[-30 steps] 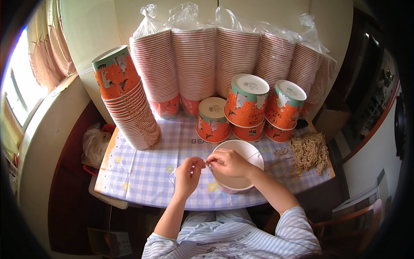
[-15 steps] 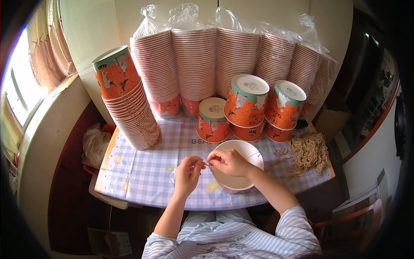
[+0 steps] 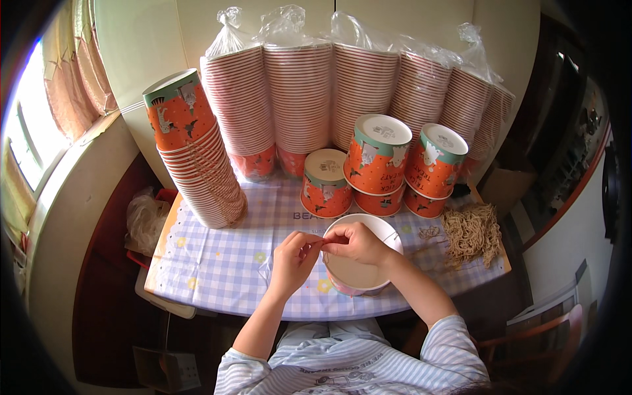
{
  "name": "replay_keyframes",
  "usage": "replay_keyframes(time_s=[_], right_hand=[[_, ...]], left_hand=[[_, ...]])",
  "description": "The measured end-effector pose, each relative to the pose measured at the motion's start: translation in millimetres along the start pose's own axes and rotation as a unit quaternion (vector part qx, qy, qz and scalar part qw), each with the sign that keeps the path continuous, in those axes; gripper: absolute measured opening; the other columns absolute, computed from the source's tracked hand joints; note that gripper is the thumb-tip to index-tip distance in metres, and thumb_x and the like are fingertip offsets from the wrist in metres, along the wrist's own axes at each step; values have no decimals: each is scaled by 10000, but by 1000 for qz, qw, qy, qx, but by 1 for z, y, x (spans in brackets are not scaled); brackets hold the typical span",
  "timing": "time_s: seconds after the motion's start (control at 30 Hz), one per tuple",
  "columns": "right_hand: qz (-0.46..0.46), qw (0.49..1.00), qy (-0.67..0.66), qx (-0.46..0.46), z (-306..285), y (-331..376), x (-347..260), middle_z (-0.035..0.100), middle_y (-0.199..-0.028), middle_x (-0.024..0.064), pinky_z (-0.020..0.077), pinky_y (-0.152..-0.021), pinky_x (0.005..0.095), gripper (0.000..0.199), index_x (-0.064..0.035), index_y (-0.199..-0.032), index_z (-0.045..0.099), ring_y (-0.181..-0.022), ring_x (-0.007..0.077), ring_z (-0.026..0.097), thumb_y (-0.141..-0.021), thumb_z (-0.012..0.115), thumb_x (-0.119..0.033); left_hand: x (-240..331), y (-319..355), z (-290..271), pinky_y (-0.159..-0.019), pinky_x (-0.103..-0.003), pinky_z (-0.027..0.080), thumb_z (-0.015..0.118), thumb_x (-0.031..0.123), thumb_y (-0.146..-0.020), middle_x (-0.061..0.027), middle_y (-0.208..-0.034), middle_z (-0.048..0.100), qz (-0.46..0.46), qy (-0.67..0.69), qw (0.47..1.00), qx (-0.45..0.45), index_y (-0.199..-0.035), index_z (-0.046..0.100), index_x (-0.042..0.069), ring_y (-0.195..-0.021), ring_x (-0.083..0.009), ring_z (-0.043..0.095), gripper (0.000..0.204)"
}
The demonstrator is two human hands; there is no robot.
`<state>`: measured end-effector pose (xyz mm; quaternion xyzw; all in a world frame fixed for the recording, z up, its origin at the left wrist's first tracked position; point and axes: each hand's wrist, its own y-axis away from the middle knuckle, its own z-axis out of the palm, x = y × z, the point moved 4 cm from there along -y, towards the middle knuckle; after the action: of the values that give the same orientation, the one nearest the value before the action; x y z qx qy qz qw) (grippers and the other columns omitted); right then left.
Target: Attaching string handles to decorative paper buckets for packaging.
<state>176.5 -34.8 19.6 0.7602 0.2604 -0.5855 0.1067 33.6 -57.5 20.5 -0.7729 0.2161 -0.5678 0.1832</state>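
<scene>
my two hands meet over the left rim of the bucket, fingertips close together. my left hand (image 3: 294, 262) has thumb and fingers drawn to a narrow pinch on the cord, and my right hand (image 3: 357, 245) pinches it from the other side, its wrist and forearm crossing above the bucket's right side. my fingers hide most of the cord there; another bit of it shows at the bucket's right rim (image 3: 394, 236). the bucket (image 3: 352, 273) stands upright, white inside, by the table's near edge and right of its middle.

a checked cloth (image 3: 230, 263) in blue and white covers the table. toward its right end lies a tangled heap of tan twine (image 3: 473, 234), with a few loose strands (image 3: 429, 232) just left of it. behind my bucket, orange and green ones sit upside down: a single bucket (image 3: 326, 191), then a middle pair (image 3: 376, 161) and a right pair (image 3: 434, 161), each one on top of another.

near the table's far left corner a tall stack (image 3: 201, 178) of nested buckets leans in my view. along the far edge stands a row of wrapped stacks (image 3: 296, 99) in clear plastic.
</scene>
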Motion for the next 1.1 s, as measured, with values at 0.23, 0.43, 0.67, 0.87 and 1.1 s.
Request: replay_keyframes(time_s=[0.23, 0.43, 0.67, 0.87, 1.1], right_hand=[[1, 994, -105, 15, -7, -2, 9, 589, -773, 8, 444, -656, 214, 70, -10, -835, 583, -705, 68, 537, -797, 582, -69], [6, 990, -139, 1, -5, -2, 7, 585, -769, 15, 448, -651, 213, 65, -6, -828, 575, -706, 72, 542, -797, 575, -63], [-10, 999, -37, -13, -8, 1, 2, 585, -769, 11, 437, -659, 218, 74, -6, -830, 581, -714, 65, 532, -808, 569, -75], [2, 1000, 6, 0, -11, 7, -5, 602, -760, 19, 439, -650, 221, 97, -5, -848, 589, -716, 69, 538, -813, 563, -92], [-7, 1000, -3, -1, -11, 11, 2, 603, -782, 20, 444, -679, 224, 90, -6, -856, 584, -742, 73, 545, -813, 558, -81]], left_hand=[[-26, 9, 7, -494, -217, 401, 592, 37, -742, -60, -724, 559, -65, 62, 996, -10, -837, 605, 32, -578, -124, 507, 96], [-27, 13, 17, -526, -222, 382, 614, 98, -726, -47, -751, 555, -58, 42, 994, -78, -822, 604, 29, -558, -100, 436, 118], [-50, 18, 24, -493, -177, 358, 633, 122, -771, 27, -628, 545, -177, 206, 960, -73, -806, 605, 2, -553, -21, 426, 128], [-41, 18, 24, -524, -174, 378, 625, 85, -777, 10, -679, 576, -190, 255, 944, -86, -831, 600, -28, -604, -29, 481, 128], [-43, 18, 22, -558, -170, 375, 586, 59, -797, 5, -713, 569, -206, 294, 927, -107, -798, 556, -8, -652, -35, 487, 73]])
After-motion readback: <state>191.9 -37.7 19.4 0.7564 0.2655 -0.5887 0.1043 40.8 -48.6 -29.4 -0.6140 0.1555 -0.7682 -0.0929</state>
